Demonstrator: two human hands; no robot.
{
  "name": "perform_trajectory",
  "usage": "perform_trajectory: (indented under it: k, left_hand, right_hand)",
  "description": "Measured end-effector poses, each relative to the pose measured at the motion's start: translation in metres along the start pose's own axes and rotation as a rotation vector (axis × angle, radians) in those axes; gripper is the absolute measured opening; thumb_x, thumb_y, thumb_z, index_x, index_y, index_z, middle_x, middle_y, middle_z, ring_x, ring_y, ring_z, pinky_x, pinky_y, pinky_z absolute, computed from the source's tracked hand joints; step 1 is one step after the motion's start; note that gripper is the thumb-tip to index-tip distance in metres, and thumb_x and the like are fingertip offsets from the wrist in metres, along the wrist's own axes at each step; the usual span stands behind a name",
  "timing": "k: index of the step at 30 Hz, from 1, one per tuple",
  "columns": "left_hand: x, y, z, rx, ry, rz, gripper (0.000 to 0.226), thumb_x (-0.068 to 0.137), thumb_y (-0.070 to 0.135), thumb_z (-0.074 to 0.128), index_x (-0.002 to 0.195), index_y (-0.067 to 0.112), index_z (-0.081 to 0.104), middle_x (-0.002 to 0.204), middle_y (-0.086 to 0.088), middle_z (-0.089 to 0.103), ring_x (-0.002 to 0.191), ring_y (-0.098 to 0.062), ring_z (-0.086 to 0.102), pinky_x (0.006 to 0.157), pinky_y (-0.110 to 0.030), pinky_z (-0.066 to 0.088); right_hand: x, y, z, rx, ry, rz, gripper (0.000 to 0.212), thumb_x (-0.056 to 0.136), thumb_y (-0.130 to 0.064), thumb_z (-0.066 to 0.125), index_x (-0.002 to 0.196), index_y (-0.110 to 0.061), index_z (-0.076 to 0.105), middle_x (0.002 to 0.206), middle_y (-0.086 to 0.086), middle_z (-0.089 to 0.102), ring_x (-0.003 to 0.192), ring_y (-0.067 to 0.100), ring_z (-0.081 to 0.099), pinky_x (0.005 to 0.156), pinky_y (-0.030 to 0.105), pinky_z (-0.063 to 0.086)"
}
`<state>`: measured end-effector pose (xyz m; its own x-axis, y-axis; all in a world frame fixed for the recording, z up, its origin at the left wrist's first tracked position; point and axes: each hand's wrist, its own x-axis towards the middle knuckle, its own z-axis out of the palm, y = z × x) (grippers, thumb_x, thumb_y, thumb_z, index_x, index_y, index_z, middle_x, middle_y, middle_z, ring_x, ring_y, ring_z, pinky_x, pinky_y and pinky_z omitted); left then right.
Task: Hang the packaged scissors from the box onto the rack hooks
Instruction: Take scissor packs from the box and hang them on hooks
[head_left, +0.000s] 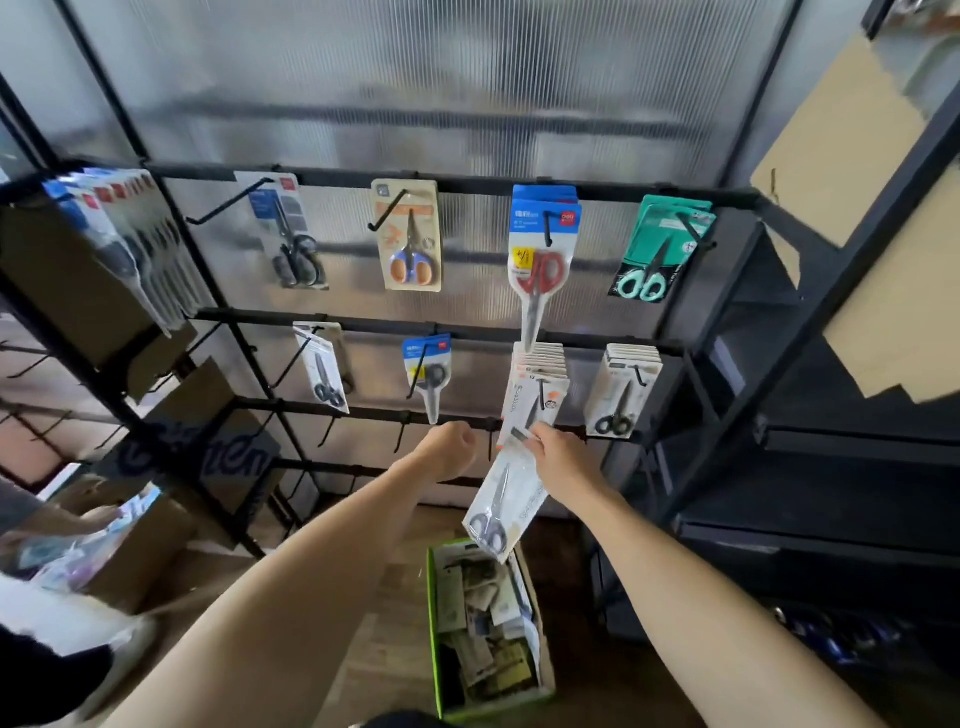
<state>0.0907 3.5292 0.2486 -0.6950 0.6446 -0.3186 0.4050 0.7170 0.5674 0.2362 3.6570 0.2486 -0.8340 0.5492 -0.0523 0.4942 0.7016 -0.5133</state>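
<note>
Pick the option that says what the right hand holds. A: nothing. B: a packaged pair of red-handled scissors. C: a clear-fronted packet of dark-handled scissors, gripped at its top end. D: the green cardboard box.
C: the right hand pinches the top of the clear-fronted packet of dark-handled scissors, which hangs down above the green cardboard box.

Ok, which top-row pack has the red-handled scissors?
The third pack from the left, with the blue header card. It hangs above the full stack by the right hand. The other top-row handles are black, orange-blue and mint.
</note>
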Motion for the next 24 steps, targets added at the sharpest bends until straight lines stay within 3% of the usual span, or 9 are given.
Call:
perform_trajectory:
  k: [4,7,9,12,15,17,20,24]
  left_hand:
    - [0.008,-0.003,-0.015,0.081,-0.030,0.052,0.025,0.093,0.013,0.049,0.112,0.011,0.066,0.113,-0.008,0.065,0.094,-0.018,0.056,0.085,-0.026,0.044]
    - [0.015,-0.005,-0.028,0.140,-0.100,0.101,0.029,0.094,0.010,0.050,0.119,0.011,0.065,0.122,-0.007,0.063,0.110,-0.022,0.059,0.084,-0.022,0.040]
    - [0.017,-0.007,-0.038,0.167,-0.124,0.157,0.027,0.094,0.012,0.051,0.115,0.008,0.067,0.119,-0.009,0.065,0.110,-0.025,0.060,0.086,-0.023,0.043]
    - [0.021,-0.015,-0.048,0.181,-0.142,0.245,0.021,0.092,0.019,0.055,0.104,0.007,0.068,0.109,-0.010,0.067,0.101,-0.026,0.061,0.088,-0.032,0.048]
    - [0.030,-0.021,-0.059,0.204,-0.165,0.315,0.012,0.091,0.022,0.058,0.097,0.014,0.065,0.108,-0.007,0.065,0.096,-0.022,0.059,0.085,-0.033,0.048]
    - [0.036,-0.020,-0.065,0.221,-0.167,0.358,0.016,0.093,0.022,0.057,0.103,0.013,0.066,0.106,-0.003,0.063,0.096,-0.020,0.057,0.084,-0.031,0.046]
    - [0.038,-0.011,-0.074,0.259,-0.169,0.422,0.021,0.094,0.017,0.055,0.110,0.009,0.067,0.107,-0.004,0.061,0.101,-0.021,0.056,0.087,-0.029,0.043]
    - [0.042,0.003,-0.078,0.241,-0.223,0.468,0.021,0.094,0.020,0.055,0.111,0.015,0.067,0.116,-0.004,0.064,0.105,-0.023,0.059,0.092,-0.034,0.048]
  right_hand:
    - [0.004,-0.011,0.002,0.030,-0.062,0.023,0.015,0.105,-0.024,0.037,0.091,-0.022,0.037,0.084,0.004,0.056,0.073,0.025,0.054,0.055,0.034,0.035]
    - [0.008,-0.019,0.003,0.048,-0.102,0.105,0.008,0.103,-0.014,0.039,0.097,-0.019,0.039,0.094,0.012,0.058,0.076,0.027,0.055,0.056,0.035,0.038]
    - [0.009,-0.023,0.003,0.109,-0.101,0.150,0.004,0.102,-0.014,0.041,0.104,-0.015,0.044,0.096,0.012,0.058,0.078,0.026,0.055,0.058,0.034,0.039]
    - [0.013,-0.028,0.004,0.299,0.027,0.226,0.021,0.100,-0.029,0.052,0.116,-0.017,0.060,0.105,0.005,0.064,0.091,0.023,0.059,0.075,0.034,0.046]
    - [0.014,-0.037,-0.001,0.478,0.227,0.314,0.017,0.092,-0.032,0.067,0.095,-0.016,0.069,0.088,0.003,0.066,0.082,0.019,0.059,0.069,0.028,0.043]
    - [0.009,-0.045,-0.007,0.537,0.335,0.356,0.022,0.088,-0.036,0.070,0.082,-0.015,0.071,0.075,0.001,0.066,0.070,0.014,0.056,0.062,0.026,0.039]
    - [0.002,-0.052,-0.014,0.554,0.431,0.410,0.039,0.090,-0.036,0.069,0.059,-0.016,0.056,0.053,-0.005,0.046,0.052,0.008,0.039,0.047,0.019,0.026]
    - [-0.007,-0.057,-0.021,0.488,0.446,0.488,0.051,0.094,-0.047,0.058,0.061,-0.011,0.043,0.056,0.002,0.039,0.058,0.020,0.038,0.055,0.031,0.026]
